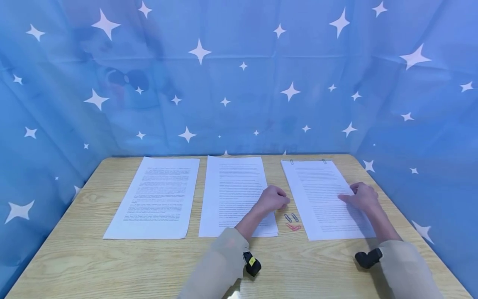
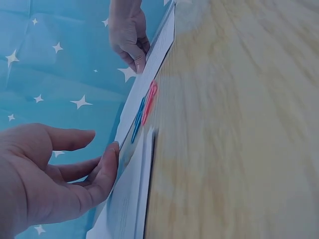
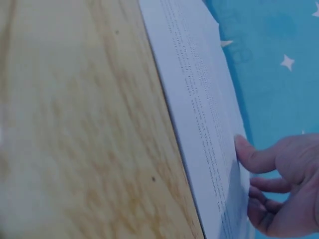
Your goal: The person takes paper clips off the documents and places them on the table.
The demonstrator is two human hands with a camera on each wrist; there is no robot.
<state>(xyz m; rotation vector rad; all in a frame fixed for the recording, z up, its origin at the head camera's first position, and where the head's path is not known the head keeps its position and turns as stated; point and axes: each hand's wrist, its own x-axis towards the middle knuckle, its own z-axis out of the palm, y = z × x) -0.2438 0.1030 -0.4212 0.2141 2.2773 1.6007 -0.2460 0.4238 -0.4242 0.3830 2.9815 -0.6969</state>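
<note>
Left hand (image 1: 271, 198) sits over the right edge of the middle stack of paper (image 1: 239, 199), fingers loosely bent, nothing seen in its hold; fingertips point toward the neighbouring right stack of paper (image 1: 321, 211). Right hand (image 1: 364, 196) is at that stack's right edge, thumb resting on the paper, fingers relaxed and apart from it; no pinch shows. Between the middle and right stacks lie two loose dark blue clips (image 1: 295, 217) and, just nearer, red clips (image 1: 293, 227), overlapping, exact count unclear. Status: right stack carries two fastened clips (image 1: 324, 161) along its far edge, so that one appears done; the middle stack and the left paper (image 1: 157, 199) show none, and both look unfinished. My estimate: about one third complete. All paper lies flat on the wooden table (image 1: 149, 265); a blue starry curtain (image 1: 239, 112) hangs beyond.
</note>
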